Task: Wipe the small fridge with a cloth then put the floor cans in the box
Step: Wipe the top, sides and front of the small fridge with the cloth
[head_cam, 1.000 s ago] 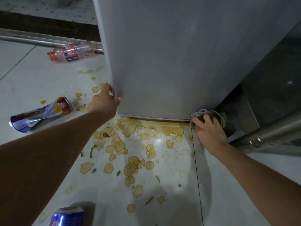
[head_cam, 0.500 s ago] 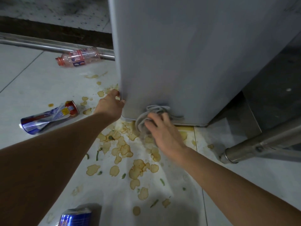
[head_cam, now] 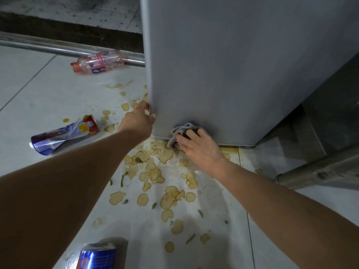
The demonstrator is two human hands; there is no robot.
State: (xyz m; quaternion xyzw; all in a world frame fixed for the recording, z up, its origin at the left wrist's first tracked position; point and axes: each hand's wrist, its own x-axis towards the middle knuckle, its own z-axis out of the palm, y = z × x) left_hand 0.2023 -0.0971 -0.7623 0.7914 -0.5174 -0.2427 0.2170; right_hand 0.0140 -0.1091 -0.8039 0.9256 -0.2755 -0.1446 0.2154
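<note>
Your right hand (head_cam: 196, 148) is pressed flat over a bunched grey cloth (head_cam: 179, 131), fingers spread and curled onto it, holding it against the lower front face of the small fridge (head_cam: 223, 65) just above its bottom edge. Your left hand (head_cam: 137, 121) grips the fridge's near left corner edge, fingers wrapped round the corner and thumb on the front face, close beside the cloth hand.

Count two cans on the floor: one crushed blue-and-red can (head_cam: 64, 133) lying on its side to the left of your left hand, and one blue can (head_cam: 97, 256) below your left forearm, cut off by the bottom of the view. One clear plastic bottle (head_cam: 97, 63) with a red neck lies beyond your left hand, beside a metal rail (head_cam: 38, 46). Brown spill blotches (head_cam: 155, 171) spread over the white tiles between and below your two hands.

Compared with half a second ago, the cloth hand sits slightly farther right along the fridge's lower edge; a second ago it was at the far right bottom corner. Your left hand keeps its grip on the same corner.
</note>
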